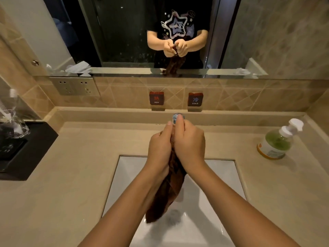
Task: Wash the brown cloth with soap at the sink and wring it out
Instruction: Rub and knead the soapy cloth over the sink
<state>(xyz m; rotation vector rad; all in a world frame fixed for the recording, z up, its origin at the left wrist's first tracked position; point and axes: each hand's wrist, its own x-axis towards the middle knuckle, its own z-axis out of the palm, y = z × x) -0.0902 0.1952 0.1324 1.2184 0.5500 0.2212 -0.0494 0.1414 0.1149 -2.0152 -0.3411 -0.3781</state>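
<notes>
cloth: brown cloth (170, 191) bunched lengthwise, hanging over the sink (124, 177)
axis: top end between the fists, tail drops down and slightly left
left hand (159, 150): fingers clenched round cloth top
right hand (189, 145): clenched on it too, touching the left, level with it
soap bottle (277, 141): well apart, on the counter at right

1. In the mirror (124, 71) we see a black, short-sleeved T-shirt (160, 57); its sleeves end above the elbows.
2. On the shirt's chest, high in the mirror, we make out a large star print (175, 25) drawn in white outline with a bluish fill, with smaller white stars scattered round it.
3. Below the mirror, our view shows both forearms (231, 202) bare from elbow to wrist.
4. The left hand (159, 147) and right hand (189, 147), below the mirror, are bare too.
</notes>
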